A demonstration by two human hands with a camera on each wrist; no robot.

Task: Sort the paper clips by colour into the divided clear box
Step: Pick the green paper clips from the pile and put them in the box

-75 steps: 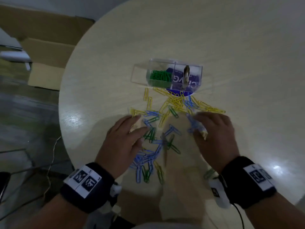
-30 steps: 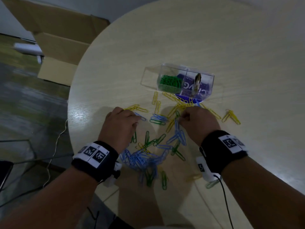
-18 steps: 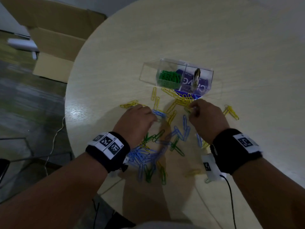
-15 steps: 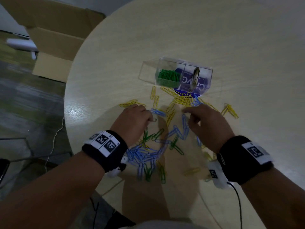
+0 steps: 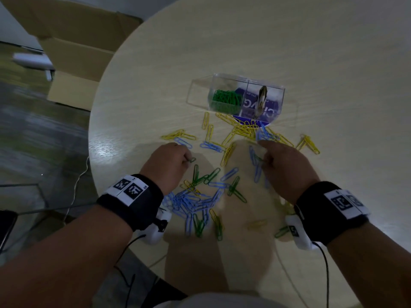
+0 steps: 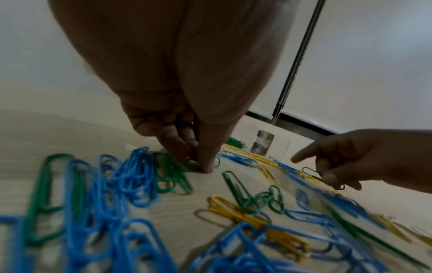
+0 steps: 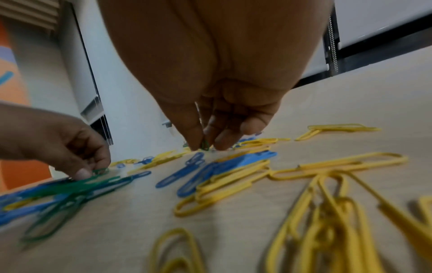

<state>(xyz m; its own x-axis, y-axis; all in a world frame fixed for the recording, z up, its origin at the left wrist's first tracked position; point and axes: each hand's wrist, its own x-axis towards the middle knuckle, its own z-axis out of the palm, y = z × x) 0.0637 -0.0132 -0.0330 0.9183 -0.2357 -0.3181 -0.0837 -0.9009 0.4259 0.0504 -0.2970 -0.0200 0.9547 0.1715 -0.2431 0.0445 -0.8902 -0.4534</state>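
Observation:
Blue, yellow and green paper clips (image 5: 200, 196) lie scattered on the round table. The divided clear box (image 5: 249, 82) stands behind them, with green clips (image 5: 225, 100) in its left compartment. My left hand (image 5: 189, 158) pinches a green clip (image 5: 192, 160) between thumb and fingers, low on the table among green clips (image 6: 194, 164). My right hand (image 5: 263, 160) pinches another green clip (image 7: 205, 145) just above the blue and yellow clips, with its index finger stretched out. The right hand's clip (image 6: 311, 171) also shows in the left wrist view.
The box's right compartment shows a purple label (image 5: 260, 105). A clear lid (image 5: 200, 92) lies to the box's left. Cardboard boxes (image 5: 73, 52) stand on the floor beyond the table's left edge, and a thin cable (image 5: 77, 181) hangs there.
Both hands worked through the scattered clips, reaching toward the box and drawing back slightly. Each now pinches a green clip. The box has not moved.

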